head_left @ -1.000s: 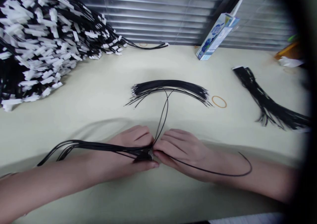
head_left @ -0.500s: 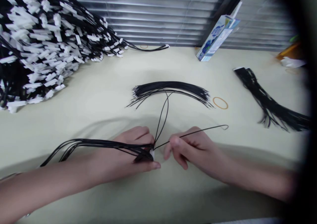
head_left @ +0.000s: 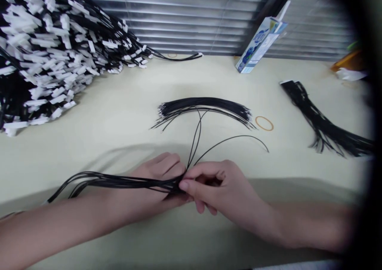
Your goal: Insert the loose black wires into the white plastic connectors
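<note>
My left hand (head_left: 162, 170) is closed on a bunch of thin black wires (head_left: 113, 179), which runs back across my left wrist and forearm. Where the wires end at its fingers, the white connector seen earlier is covered. My right hand (head_left: 215, 186) pinches at that same end, thumb and forefinger pressed together. From between both hands a single black wire (head_left: 235, 137) curves out to the right. Two more thin wires (head_left: 197, 136) rise from there toward a bundle of loose cut wires (head_left: 204, 102) with metal-tipped ends, lying behind my hands.
A large heap of black cables with white connectors (head_left: 56, 67) fills the back left. Right of the loose bundle lies a rubber band (head_left: 264, 123). Another black wire harness (head_left: 325, 122) lies at the right. A drink carton (head_left: 256, 45) stands by the window blinds (head_left: 185, 15).
My right hand has moved left, from along the single wire to the connector end at my left hand. That wire's free end now arcs up and to the right.
</note>
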`<move>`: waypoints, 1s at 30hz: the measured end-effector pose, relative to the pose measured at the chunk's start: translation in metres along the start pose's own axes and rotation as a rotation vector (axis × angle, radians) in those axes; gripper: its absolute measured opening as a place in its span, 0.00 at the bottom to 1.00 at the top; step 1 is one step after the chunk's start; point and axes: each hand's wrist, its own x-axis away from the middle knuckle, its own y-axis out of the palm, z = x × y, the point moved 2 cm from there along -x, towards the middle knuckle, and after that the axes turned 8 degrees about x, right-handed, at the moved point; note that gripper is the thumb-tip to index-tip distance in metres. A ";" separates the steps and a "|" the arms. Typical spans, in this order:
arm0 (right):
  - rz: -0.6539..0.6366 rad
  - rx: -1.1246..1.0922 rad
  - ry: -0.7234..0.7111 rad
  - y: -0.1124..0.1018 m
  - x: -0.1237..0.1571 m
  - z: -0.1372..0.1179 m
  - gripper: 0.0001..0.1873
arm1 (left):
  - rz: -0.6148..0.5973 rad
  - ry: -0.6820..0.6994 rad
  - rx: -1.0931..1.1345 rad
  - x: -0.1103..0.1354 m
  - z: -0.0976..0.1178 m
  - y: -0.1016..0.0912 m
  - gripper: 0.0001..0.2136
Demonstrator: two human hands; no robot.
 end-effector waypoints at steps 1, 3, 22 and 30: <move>-0.003 -0.033 0.035 0.001 -0.001 0.000 0.10 | 0.010 0.010 -0.019 0.000 0.001 0.000 0.08; -0.019 -0.076 0.072 0.002 -0.001 0.000 0.11 | 0.034 0.040 -0.078 -0.001 0.002 0.001 0.08; 0.235 0.265 -0.562 -0.025 0.004 0.003 0.06 | -0.049 -0.120 0.025 0.002 -0.002 -0.002 0.07; 0.225 0.388 -0.694 -0.020 0.001 0.005 0.07 | -0.045 -0.099 0.035 0.001 -0.001 -0.001 0.05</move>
